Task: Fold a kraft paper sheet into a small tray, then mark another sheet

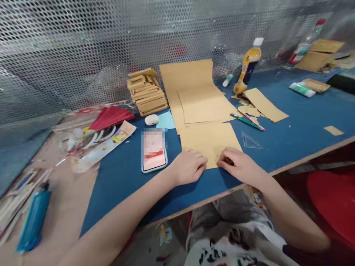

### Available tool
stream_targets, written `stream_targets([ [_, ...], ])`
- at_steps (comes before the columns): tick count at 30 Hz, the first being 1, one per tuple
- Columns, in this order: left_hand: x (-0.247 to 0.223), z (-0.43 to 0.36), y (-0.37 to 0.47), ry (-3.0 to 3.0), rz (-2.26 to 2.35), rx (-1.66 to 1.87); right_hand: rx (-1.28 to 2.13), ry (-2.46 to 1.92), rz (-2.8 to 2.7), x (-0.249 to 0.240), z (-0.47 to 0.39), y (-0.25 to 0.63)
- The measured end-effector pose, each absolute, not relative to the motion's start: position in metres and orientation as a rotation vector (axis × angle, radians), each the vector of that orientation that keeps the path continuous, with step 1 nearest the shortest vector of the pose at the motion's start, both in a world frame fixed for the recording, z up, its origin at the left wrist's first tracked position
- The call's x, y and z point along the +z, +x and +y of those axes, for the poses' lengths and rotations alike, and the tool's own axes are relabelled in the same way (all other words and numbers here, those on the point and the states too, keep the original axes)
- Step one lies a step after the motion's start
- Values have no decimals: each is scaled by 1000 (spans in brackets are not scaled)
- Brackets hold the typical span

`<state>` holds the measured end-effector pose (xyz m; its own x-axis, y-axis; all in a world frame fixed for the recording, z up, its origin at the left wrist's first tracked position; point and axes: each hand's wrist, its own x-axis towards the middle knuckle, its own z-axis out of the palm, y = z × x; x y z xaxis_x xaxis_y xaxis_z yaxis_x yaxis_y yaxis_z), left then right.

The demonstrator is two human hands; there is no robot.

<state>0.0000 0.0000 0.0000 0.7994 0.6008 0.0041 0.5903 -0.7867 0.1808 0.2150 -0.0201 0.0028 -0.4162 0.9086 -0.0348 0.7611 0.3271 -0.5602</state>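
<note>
A tan cardboard sheet (209, 139) lies flat on the blue table mat (124, 177) near the front edge. My left hand (188, 167) rests with curled fingers on the sheet's near left edge. Beside it, my right hand (240, 165) presses fingertips onto the sheet's near right corner. Whether either hand pinches the sheet is hard to tell. Larger tan sheets (194, 92) lie stacked behind it, and a clear plastic triangle ruler (251, 141) sits just right of the sheet.
A phone (154, 151) lies left of my hands. A stack of folded cardboard pieces (146, 92), a white eraser-like object (151, 119), pencils (248, 121), a yellow glue bottle (248, 68), cardboard scraps (264, 105) and red paper (111, 116) surround them. A mesh wall (111, 44) backs the table.
</note>
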Motion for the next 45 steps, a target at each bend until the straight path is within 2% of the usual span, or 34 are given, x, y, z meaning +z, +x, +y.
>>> stream_targets([
  [8, 2, -5, -1, 2833, 974, 95, 617, -1488, -2313, 0, -22, 214],
  [15, -2, -4, -7, 2831, 873, 203, 883, -1449, -2151, 2, -22, 229],
  [19, -4, -3, -8, 2864, 775, 186, 908, -1421, -2144, 2, -21, 239],
  [30, -8, -1, -7, 2836, 724, 164, 293, -1322, -2494, -14, -18, 241],
  [45, -8, -1, -7, 2822, 733, 142, 111, -1288, -2616, -15, -16, 239],
])
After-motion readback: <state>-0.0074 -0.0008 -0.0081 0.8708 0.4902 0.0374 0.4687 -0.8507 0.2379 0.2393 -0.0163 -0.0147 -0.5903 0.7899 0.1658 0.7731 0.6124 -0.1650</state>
